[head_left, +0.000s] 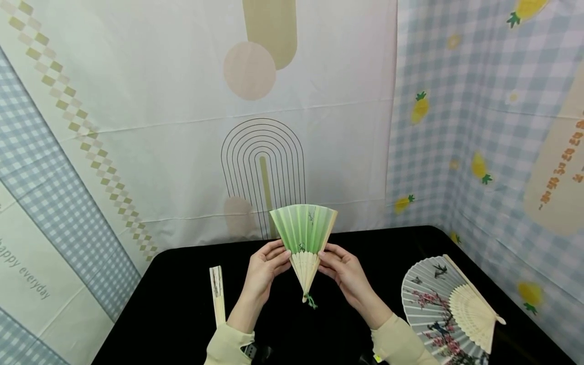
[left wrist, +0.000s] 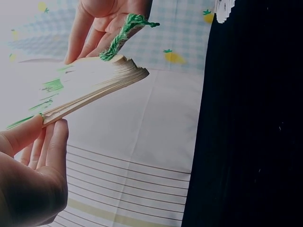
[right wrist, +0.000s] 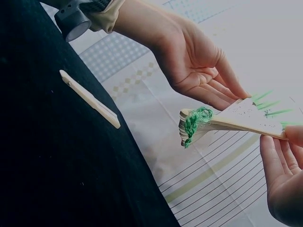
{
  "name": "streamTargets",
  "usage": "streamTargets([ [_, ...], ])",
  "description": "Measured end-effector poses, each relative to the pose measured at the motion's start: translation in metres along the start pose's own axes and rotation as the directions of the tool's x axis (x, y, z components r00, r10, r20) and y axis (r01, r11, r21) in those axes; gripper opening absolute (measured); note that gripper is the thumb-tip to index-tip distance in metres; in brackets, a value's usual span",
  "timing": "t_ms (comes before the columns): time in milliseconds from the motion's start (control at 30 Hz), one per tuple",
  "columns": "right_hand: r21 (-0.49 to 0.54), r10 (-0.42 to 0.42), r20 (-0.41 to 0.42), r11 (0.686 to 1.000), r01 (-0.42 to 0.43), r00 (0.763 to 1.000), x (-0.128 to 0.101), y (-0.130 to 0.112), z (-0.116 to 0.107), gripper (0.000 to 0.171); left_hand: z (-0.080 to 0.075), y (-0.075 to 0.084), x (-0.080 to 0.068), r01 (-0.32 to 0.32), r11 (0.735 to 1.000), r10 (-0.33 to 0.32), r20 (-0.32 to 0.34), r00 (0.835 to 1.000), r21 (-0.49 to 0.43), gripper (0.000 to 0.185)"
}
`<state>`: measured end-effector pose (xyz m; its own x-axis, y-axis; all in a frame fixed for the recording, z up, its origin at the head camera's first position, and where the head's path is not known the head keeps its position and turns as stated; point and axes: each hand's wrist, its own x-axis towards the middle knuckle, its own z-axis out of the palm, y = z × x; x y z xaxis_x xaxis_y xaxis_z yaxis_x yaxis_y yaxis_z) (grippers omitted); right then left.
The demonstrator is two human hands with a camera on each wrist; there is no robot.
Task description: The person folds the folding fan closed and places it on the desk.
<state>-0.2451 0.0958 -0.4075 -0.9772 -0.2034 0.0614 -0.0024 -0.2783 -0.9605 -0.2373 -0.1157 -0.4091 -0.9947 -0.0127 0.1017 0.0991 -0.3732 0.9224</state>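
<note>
Both grips pinch the green fan [head_left: 304, 230]: the left hand [head_left: 264, 268] holds its left outer rib, the right hand [head_left: 344, 271] its right. Half spread, it is lifted above the black worktop [head_left: 182, 304], midway along the far edge, green tassel [head_left: 311, 301] hanging.

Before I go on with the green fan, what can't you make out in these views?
- Green fan: head view too small to read its printed marks.
- Open fan: bottom edge of head view cuts it off.
- Closed fan: folded, so its pattern is hidden.
- Right hand: fingertips behind the fan's ribs.
</note>
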Motion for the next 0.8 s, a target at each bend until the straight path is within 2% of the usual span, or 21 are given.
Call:
streamTargets([
  [567,-0.032,0.018,0.046,0.999,-0.016,0.999,-0.0026,0.0018,0.0019,0.049,0.0016,-0.0013,-0.0030,0.002,0.999,-0.003,0.041,0.999,0.039,0.043],
  [800,-0.039,0.017,0.039,0.999,-0.016,0.999,-0.0022,0.0037,0.0026,0.050,0.0017,-0.0025,-0.0050,0.007,0.999,-0.010,0.054,0.998,0.053,0.044],
])
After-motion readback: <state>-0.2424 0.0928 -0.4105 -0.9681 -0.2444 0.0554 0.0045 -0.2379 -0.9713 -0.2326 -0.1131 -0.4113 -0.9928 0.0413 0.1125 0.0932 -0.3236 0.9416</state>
